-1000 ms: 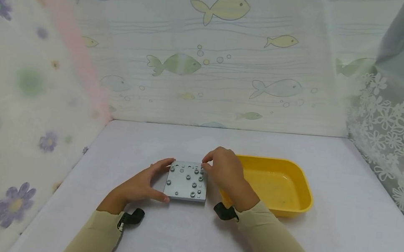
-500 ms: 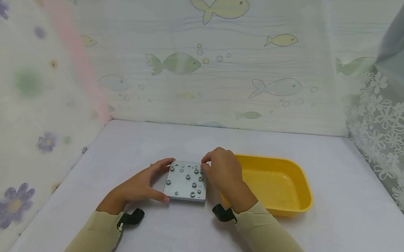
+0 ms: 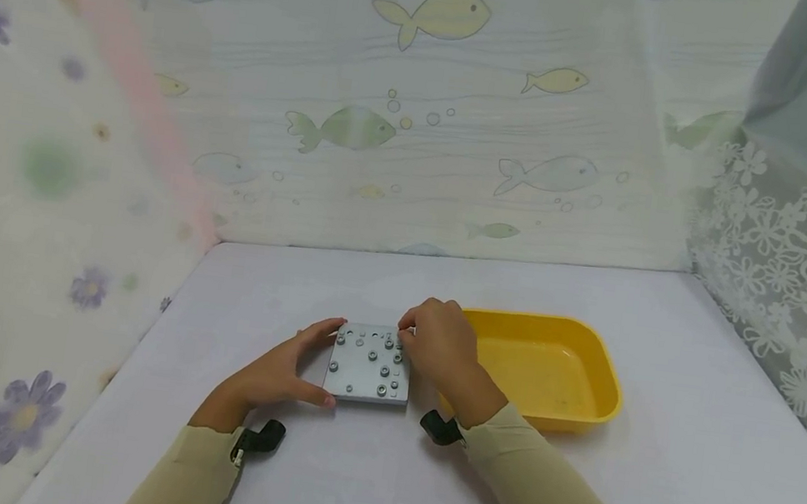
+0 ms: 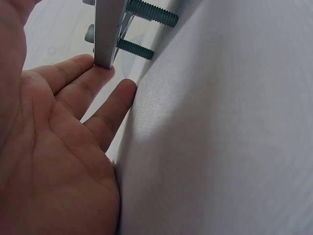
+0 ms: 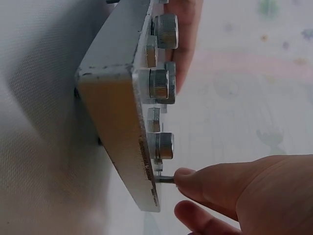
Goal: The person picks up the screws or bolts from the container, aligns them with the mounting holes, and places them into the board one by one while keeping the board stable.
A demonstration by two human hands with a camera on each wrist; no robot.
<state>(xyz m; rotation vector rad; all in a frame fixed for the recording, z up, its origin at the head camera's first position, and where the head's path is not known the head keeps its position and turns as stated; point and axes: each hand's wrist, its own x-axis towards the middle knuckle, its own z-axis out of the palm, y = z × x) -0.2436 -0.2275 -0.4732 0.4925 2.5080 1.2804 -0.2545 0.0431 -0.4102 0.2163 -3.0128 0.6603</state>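
A square metal plate lies before me with several socket head screws standing in its top. My left hand grips its left side, thumb at the front corner and fingertips at the back corner. In the left wrist view, threaded screw shanks stick out beneath the plate. My right hand is over the back right corner. In the right wrist view, its thumb and forefinger are at a thin metal pin or screw that stands out from the plate; its far end is hidden by the thumb.
A yellow plastic tub stands just right of the plate, partly behind my right forearm. A white cloth covers the table. Fish-print curtains hang behind it, and a black wrist camera sits on each cuff.
The view has shifted slightly. My right thumb and forefinger stay at the back right corner with only a small movement; the left hand keeps its grip on the plate.
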